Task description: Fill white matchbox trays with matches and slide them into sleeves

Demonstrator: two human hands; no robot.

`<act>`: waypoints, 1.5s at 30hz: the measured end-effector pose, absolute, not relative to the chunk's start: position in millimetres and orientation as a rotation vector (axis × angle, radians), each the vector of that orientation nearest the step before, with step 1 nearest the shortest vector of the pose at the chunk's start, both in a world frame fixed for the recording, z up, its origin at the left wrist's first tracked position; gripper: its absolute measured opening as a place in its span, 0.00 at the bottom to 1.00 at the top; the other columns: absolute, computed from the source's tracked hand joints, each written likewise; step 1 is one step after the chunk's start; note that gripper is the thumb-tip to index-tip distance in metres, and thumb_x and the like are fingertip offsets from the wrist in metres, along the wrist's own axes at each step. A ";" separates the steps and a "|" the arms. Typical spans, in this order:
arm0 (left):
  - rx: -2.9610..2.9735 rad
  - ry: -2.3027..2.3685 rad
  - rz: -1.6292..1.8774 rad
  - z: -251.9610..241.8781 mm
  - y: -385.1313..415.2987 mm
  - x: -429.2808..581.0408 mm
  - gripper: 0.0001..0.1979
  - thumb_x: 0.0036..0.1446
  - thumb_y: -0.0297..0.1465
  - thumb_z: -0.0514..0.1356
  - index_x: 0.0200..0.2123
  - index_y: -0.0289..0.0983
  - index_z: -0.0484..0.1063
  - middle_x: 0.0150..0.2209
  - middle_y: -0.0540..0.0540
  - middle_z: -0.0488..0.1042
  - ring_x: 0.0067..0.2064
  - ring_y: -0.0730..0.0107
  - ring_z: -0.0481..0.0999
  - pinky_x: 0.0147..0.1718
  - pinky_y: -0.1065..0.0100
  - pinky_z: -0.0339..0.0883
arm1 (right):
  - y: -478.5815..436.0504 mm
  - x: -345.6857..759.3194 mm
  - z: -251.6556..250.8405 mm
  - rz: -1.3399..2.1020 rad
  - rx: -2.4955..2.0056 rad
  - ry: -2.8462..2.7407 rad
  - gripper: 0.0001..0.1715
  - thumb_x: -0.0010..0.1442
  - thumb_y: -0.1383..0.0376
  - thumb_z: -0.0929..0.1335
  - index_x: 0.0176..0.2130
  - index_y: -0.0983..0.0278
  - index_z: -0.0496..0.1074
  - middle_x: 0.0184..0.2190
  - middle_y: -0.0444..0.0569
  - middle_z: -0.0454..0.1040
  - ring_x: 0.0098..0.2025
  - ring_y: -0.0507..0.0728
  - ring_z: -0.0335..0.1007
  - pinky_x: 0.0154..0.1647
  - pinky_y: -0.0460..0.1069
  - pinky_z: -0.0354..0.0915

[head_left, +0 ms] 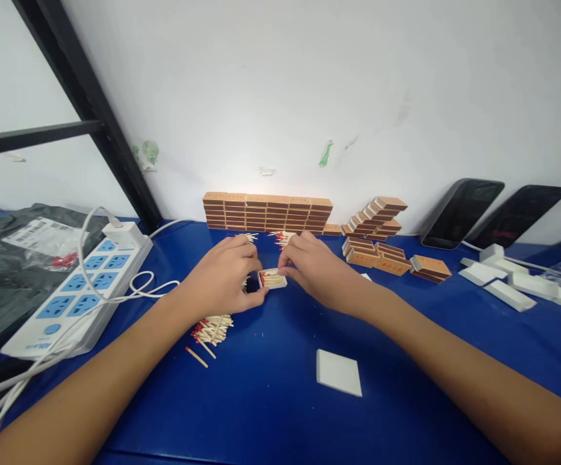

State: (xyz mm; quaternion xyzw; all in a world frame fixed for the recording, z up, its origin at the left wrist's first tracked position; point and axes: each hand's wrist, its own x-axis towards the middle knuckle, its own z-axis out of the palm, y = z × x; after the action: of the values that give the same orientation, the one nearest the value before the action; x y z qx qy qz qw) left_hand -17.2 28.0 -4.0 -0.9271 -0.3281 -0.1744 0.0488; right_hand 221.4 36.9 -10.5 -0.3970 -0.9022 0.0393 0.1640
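A small white matchbox tray holds several red-tipped matches, lying lengthwise in it. My left hand is closed at the tray's left end, thumb and fingers against it. At the other end, my right hand pinches the tray's edge with its thumb and fingers. A pile of loose matches lies just below my left hand, with one single match apart from it. More matches show behind my hands, partly hidden by them.
Stacked matchboxes line the wall, and looser boxes stand to their right. White trays and two dark phones are at far right. A white rectangular piece lies in front. A power strip with cables stands left.
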 end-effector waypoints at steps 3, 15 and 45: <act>-2.830 -0.984 -0.563 -5.6 28.0 -17.4 0.13 0.62 0.40 0.67 0.39 0.35 0.84 0.39 0.41 0.79 0.48 0.54 0.76 0.53 0.53 0.73 | 33.7 218.1 -14.5 0.141 -1.153 -2.595 0.05 0.72 0.69 0.69 0.41 0.64 0.76 0.44 0.56 0.75 0.50 0.63 0.64 0.50 0.56 0.60; -2.860 -0.980 -0.536 -5.5 27.2 -16.7 0.14 0.61 0.40 0.68 0.40 0.35 0.84 0.39 0.42 0.78 0.47 0.54 0.75 0.55 0.50 0.72 | 70.5 244.5 -32.4 0.126 -1.160 -2.373 0.09 0.73 0.64 0.69 0.48 0.64 0.78 0.44 0.56 0.77 0.49 0.65 0.66 0.55 0.59 0.63; -2.861 -0.990 -0.539 -5.4 27.9 -16.9 0.12 0.60 0.39 0.68 0.38 0.35 0.83 0.39 0.42 0.78 0.46 0.55 0.75 0.54 0.51 0.73 | 75.4 252.7 -34.3 -0.082 -1.314 -2.475 0.07 0.69 0.66 0.70 0.37 0.64 0.77 0.41 0.57 0.77 0.49 0.66 0.67 0.54 0.59 0.62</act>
State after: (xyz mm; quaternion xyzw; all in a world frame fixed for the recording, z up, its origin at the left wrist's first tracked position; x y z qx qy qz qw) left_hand -16.9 27.9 -5.4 -0.9299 -0.3216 -0.1753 0.0331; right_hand 252.7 75.4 -34.3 -0.4619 -0.8704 -0.0288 0.1682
